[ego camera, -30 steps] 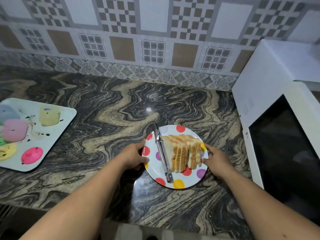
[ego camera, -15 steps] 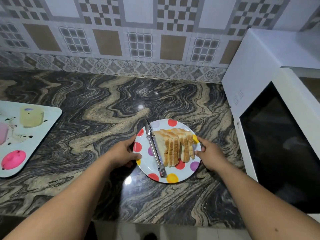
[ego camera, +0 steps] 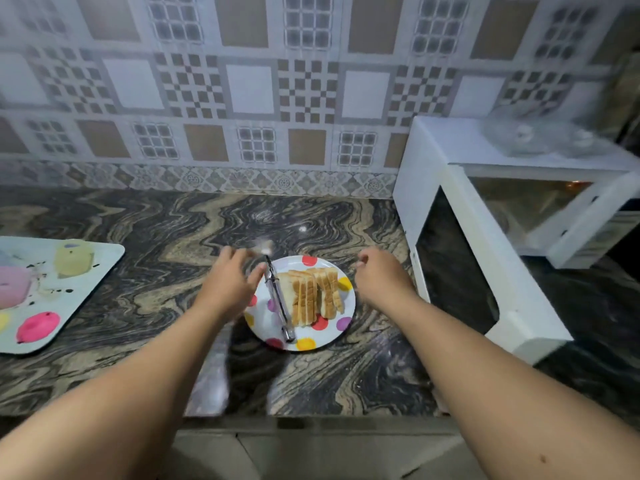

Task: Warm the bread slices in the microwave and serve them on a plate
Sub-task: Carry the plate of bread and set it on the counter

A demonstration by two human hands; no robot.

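A white plate with coloured dots [ego camera: 332,337] rests on the marble counter. Several bread slices [ego camera: 313,299] lean in a row on it, with metal tongs [ego camera: 278,303] lying along their left side. My left hand [ego camera: 230,284] hovers over the plate's left rim, fingers spread, holding nothing. My right hand [ego camera: 379,273] floats just off the plate's right rim, fingers loosely apart and empty. The white microwave [ego camera: 485,216] stands at the right with its door [ego camera: 464,268] swung open toward me, and the lit cavity shows behind it.
A pale tray [ego camera: 104,268] with pink and yellow silicone moulds lies at the left. A clear glass lid [ego camera: 540,136] sits on top of the microwave. The counter's front edge [ego camera: 311,419] runs just below my forearms. A tiled wall backs the counter.
Both hands have let go of the plate's rim and lifted off it. My view has pulled back, so the open microwave door and cavity now show.
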